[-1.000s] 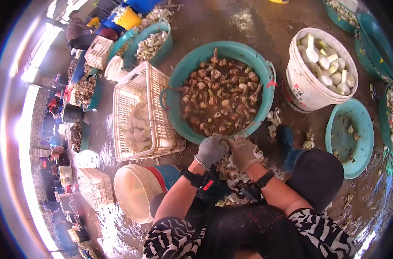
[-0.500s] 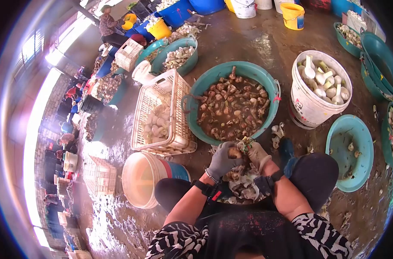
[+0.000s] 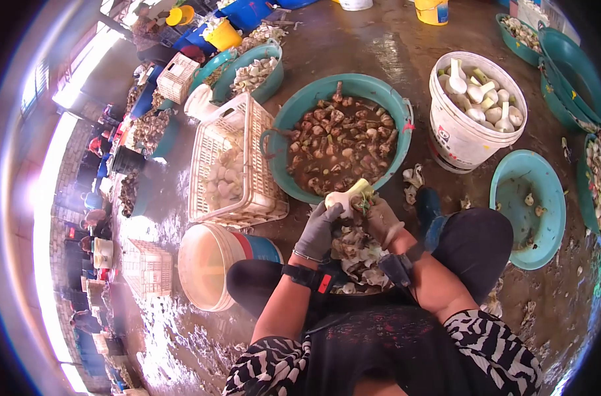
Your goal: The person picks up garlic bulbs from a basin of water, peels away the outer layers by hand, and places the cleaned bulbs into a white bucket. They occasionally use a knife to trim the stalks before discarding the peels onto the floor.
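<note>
My left hand (image 3: 317, 234), in a grey glove, is closed around a garlic bulb (image 3: 340, 199) whose white surface shows. The bulb's thick yellow-green stem (image 3: 360, 187) points up to the right. My gloved right hand (image 3: 382, 223) is closed at the stem side, where brownish and green outer skin hangs; its fingertips are partly hidden. Below both hands, a heap of loose garlic skins (image 3: 363, 261) lies between my legs. Just beyond them stands a teal tub (image 3: 405, 142) of unpeeled garlic in murky water.
A white bucket (image 3: 454, 148) of peeled garlic stands at right, above a teal basin (image 3: 553, 231). Left are a plastic crate (image 3: 264, 191) holding garlic and a tipped bucket (image 3: 198, 267). Other people (image 3: 145, 36) and more tubs are farther off on the wet floor.
The bulb between my hands was brownish and mostly covered; now its white surface and stem show, raised nearer the tub. The whole view has shifted slightly.
</note>
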A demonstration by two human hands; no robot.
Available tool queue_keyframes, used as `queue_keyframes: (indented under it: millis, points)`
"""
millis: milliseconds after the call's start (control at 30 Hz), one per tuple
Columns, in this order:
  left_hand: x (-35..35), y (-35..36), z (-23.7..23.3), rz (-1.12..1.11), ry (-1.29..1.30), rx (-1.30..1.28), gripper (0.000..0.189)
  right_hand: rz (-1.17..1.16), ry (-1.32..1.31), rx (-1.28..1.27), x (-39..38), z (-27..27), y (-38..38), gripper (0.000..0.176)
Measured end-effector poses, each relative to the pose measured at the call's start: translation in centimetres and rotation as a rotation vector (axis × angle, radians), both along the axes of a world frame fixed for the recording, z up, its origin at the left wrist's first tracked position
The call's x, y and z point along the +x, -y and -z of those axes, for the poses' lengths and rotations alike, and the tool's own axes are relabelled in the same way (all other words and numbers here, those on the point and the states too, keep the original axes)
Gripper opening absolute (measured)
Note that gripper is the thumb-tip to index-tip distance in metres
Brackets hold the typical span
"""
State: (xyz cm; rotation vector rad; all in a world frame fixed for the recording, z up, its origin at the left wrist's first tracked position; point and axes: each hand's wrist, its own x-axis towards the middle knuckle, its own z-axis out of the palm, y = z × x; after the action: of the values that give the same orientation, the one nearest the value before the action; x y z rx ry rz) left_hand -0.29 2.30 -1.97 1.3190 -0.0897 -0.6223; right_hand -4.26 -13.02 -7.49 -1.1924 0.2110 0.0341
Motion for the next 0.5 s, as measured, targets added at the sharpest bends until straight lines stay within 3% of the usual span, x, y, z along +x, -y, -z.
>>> queue_keyframes:
  millis: [33, 167, 267, 300, 333, 400, 433, 500]
  points:
    - [0.3, -0.3, 0.0, 0.044, 0.015, 0.041, 0.041, 0.030, 0.036, 0.071, 0.2, 0.6, -0.2, 0.021]
    - [0.8, 0.3, -2.5, -0.024, -0.463, -0.095, 0.038, 0.107, -0.081, 0.367, 0.4, 0.3, -0.7, 0.021]
    - [1.0, 1.4, -2.6, -0.250, 0.060, 0.392, 0.037, 0.146, -0.115, 0.275, 0.9, 3.2, -1.0, 0.020]
    - [1.6, 1.2, -0.2, -0.204, 0.435, 0.360, 0.034, 0.159, -0.106, 0.192, 0.9, 3.3, -1.1, 0.021]
    - [1.9, 0.9, 2.2, -0.164, 0.886, 0.624, 0.032, 0.131, -0.004, 0.106, 0.5, 3.5, -1.1, 0.020]
    - [1.4, 1.3, 1.1, -0.161, 1.062, 0.711, 0.030, 0.068, 0.199, -0.064, -0.5, 0.9, -1.1, 0.018]
    - [1.2, 1.5, 0.4, -0.115, 0.740, 0.595, 0.030, 0.007, 0.309, -0.494, 0.0, 3.2, -0.8, 0.014]
    - [1.2, 1.6, -0.8, -0.029, 0.103, 0.347, 0.029, 0.057, 0.058, -0.148, 0.1, 1.9, -0.3, 0.013]
